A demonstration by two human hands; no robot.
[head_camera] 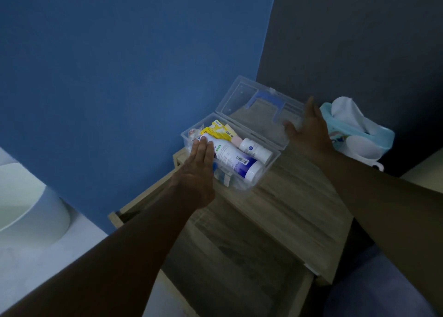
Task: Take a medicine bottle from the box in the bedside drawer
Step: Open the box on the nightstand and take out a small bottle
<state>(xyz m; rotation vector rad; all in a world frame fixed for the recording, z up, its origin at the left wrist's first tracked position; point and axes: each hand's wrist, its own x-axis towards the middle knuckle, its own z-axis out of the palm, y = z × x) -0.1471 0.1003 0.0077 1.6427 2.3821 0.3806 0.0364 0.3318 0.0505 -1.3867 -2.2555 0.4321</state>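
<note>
A clear plastic box point(268, 165) stands on top of the wooden bedside table point(275, 220), its lid point(242, 96) swung back with a blue handle on it. Inside lie a large white and blue bottle point(236, 159), a small white medicine bottle point(255, 149) and yellow packets point(215, 131). My left hand point(196, 173) lies flat with straight fingers against the box's near left side, fingertips touching the large bottle's end. My right hand point(311, 129) is spread open over the lid's right edge, holding nothing.
The drawer point(242, 280) below the tabletop stands pulled out toward me. A light blue pouch with white tissue point(354, 127) sits at the table's back right. A blue wall is on the left, a dark wall behind. A white rounded object point(31, 204) is at far left.
</note>
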